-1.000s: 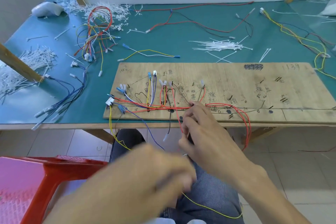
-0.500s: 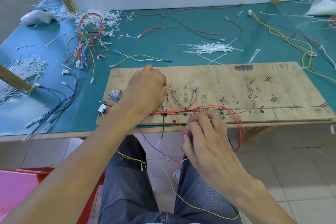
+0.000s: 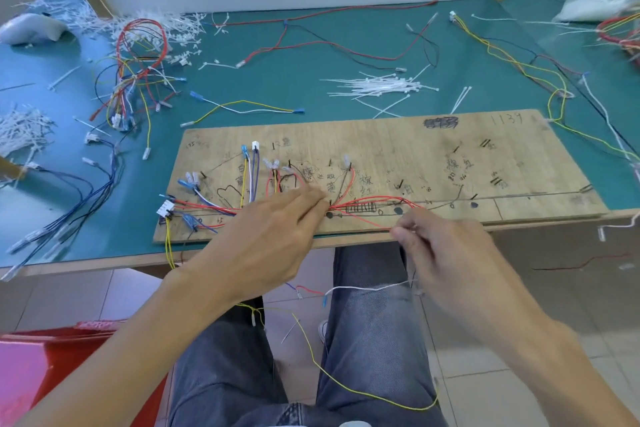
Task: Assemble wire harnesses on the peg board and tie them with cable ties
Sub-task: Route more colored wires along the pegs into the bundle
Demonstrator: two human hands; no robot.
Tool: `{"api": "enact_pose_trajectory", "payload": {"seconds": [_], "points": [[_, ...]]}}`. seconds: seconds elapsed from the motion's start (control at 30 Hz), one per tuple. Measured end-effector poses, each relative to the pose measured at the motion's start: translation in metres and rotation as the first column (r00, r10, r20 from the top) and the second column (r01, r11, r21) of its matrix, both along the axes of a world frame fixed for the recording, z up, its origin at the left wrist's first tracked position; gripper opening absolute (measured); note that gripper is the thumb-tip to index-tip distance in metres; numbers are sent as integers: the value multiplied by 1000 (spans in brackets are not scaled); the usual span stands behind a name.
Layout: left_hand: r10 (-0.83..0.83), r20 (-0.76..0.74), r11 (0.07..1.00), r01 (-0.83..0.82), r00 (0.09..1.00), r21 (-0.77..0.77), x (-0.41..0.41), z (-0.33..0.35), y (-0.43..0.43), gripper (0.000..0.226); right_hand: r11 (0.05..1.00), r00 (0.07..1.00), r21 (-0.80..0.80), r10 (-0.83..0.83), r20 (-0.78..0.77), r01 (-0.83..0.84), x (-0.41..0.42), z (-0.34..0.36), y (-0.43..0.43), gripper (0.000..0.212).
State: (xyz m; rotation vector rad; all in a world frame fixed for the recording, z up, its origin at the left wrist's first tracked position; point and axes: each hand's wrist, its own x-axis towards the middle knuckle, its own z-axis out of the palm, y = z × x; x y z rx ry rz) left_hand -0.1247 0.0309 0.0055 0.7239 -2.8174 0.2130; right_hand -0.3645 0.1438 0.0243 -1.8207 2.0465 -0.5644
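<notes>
Left hand (image 3: 277, 239): fingers fairly straight and laid flat, the tips pressing on the wire bundle (image 3: 207, 208) at the lower centre of the board. A second ago it was low over the lap. Half a second ago it covered the connectors at the board's upper left, and it has since slid right and down.
Right hand (image 3: 446, 253): thumb and forefinger pinch the red wires (image 3: 370, 199) at the board's near edge. It has shifted right from where it was curled half a second ago.
Red wires: they fan from under the left fingertips across to the right pinch. The loop that hung below the board edge is no longer hanging, so the slack seems taken up.
Peg board (image 3: 433, 156): lies across the middle of the frame on the green table (image 3: 294, 80). Routed wires fill its left half, while the right half shows only pegs and markings.
Cable ties (image 3: 381, 85): a loose white pile above the board, well apart from both hands.
Meaning: one hand pins and the other tensions, so the run is probably being dressed along its pegs. No tie can be made out on it, so tying looks still to do.
Stray ends: a yellow wire (image 3: 346, 386) and a white wire (image 3: 367, 288) trail over the lap and are not yet routed.
Upper left: a tangle of spare wires (image 3: 138, 73).
</notes>
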Motion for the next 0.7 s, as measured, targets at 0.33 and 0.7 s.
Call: {"api": "enact_pose_trajectory", "payload": {"seconds": [0.33,0.7], "points": [[53,-14,998,-53,998,25,-4,-7,6,47,991,990,-94,-106,-90,97,-34,-6,-48,19],[239,186,967,-251,953,43,-41,4,8,31,999,929,-6,-43,-368,44,-23,-10,-15,19]]}}
